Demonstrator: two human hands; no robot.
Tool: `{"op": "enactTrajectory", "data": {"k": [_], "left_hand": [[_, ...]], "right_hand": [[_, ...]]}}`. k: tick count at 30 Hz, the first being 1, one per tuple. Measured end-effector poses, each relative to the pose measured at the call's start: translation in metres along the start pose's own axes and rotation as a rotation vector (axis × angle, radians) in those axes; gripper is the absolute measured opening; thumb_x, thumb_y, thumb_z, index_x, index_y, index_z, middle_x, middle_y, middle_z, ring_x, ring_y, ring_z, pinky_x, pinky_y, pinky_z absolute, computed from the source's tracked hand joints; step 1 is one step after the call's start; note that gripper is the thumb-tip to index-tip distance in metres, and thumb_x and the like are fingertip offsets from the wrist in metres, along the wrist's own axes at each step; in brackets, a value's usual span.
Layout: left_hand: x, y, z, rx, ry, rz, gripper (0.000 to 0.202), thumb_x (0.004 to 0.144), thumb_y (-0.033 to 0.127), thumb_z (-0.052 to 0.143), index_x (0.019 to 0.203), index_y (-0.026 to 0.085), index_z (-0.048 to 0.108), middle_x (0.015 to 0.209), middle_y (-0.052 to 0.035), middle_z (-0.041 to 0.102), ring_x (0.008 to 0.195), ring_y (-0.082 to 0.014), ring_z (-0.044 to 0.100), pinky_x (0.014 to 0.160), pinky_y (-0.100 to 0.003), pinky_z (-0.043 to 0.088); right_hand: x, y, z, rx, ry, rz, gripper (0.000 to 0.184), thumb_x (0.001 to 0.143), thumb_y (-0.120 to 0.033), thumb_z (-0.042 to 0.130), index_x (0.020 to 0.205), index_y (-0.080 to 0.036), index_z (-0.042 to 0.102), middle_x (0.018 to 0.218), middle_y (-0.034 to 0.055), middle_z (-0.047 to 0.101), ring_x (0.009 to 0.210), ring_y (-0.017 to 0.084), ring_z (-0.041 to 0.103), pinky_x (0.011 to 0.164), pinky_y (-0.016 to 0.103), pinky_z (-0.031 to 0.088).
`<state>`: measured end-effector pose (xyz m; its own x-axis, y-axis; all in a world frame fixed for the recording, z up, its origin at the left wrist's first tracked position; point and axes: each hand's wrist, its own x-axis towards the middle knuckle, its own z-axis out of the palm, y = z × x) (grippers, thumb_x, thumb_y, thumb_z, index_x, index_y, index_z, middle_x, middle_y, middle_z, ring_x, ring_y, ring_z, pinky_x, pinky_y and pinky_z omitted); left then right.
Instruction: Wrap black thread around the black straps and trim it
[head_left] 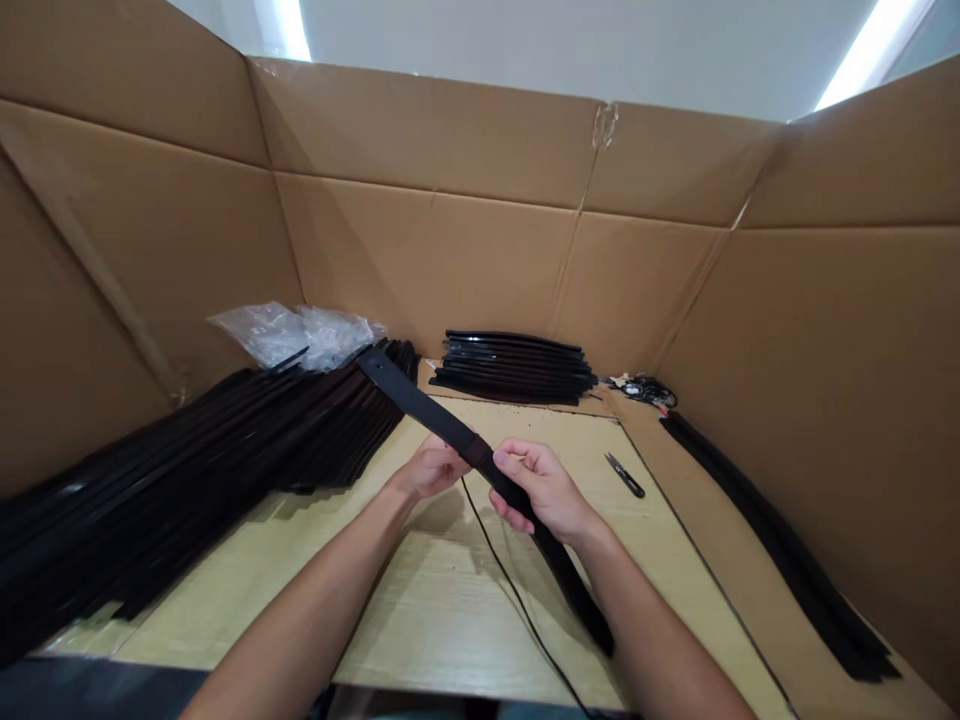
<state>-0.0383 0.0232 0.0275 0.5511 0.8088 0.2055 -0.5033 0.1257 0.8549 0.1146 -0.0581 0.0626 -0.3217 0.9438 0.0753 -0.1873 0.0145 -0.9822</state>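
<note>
Our left hand point(429, 470) and right hand point(541, 490) close narrowly around a long black strip point(420, 410), held just above a pale wooden board point(442, 610) at lower center, with thread snips point(625, 475) lying nearby to the right.

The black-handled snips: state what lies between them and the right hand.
Pale wood-grain board lies between the right hand and the black-handled snips, in the head view.

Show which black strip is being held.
The strip gripped by the left hand and right hand; the others lie in the left pile, back pile and right row.
</note>
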Motion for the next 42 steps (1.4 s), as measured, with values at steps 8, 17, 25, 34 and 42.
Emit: {"op": "enactTrajectory", "data": {"k": [8,17,25,34,42], "left_hand": [[0.003,-0.006,0.005,0.015,0.109,0.044,0.027,0.051,0.028,0.083,0.057,0.014,0.06,0.054,0.0034,0.056,0.048,-0.0063,0.044,0.046,-0.019,0.031],[0.006,-0.01,0.013,0.006,0.11,0.058,0.046,0.041,0.042,0.09,0.055,0.016,0.055,0.045,0.0073,0.047,0.04,-0.0057,0.041,0.042,-0.019,0.03],[0.005,-0.01,0.013,0.0,0.1,0.07,0.046,0.042,0.042,0.09,0.057,0.015,0.056,0.048,0.0062,0.05,0.041,-0.0048,0.04,0.041,-0.018,0.028],[0.005,-0.012,0.009,0.024,0.133,0.054,0.039,0.049,0.04,0.085,0.057,0.016,0.056,0.048,0.0053,0.048,0.044,-0.0052,0.037,0.043,-0.018,0.026],[0.005,-0.015,0.013,0.029,0.122,-0.001,0.031,0.052,0.027,0.079,0.053,0.016,0.05,0.044,0.011,0.024,0.039,-0.0017,0.015,0.041,-0.021,0.01]], "right_hand": [[0.0,0.007,0.006,-0.009,-0.005,0.027,0.042,0.077,-0.057,0.065,0.079,-0.016,0.054,0.048,-0.0027,0.062,0.027,0.005,0.042,0.025,0.014,0.028],[0.001,0.01,0.006,-0.051,-0.026,0.081,0.043,0.076,-0.06,0.063,0.079,-0.018,0.053,0.048,-0.0036,0.062,0.029,0.005,0.042,0.026,0.013,0.029],[0.0,0.008,0.007,-0.07,-0.041,0.052,0.041,0.078,-0.058,0.062,0.076,-0.019,0.049,0.048,-0.0037,0.063,0.029,0.006,0.042,0.027,0.014,0.028],[-0.001,0.006,0.005,-0.077,-0.008,-0.023,0.039,0.081,-0.055,0.061,0.074,-0.02,0.046,0.051,-0.0021,0.064,0.03,0.007,0.046,0.027,0.014,0.032],[0.002,0.001,-0.003,-0.113,0.214,-0.08,0.041,0.076,-0.056,0.065,0.071,-0.019,0.049,0.052,0.0006,0.067,0.031,0.008,0.047,0.029,0.016,0.033]]}}
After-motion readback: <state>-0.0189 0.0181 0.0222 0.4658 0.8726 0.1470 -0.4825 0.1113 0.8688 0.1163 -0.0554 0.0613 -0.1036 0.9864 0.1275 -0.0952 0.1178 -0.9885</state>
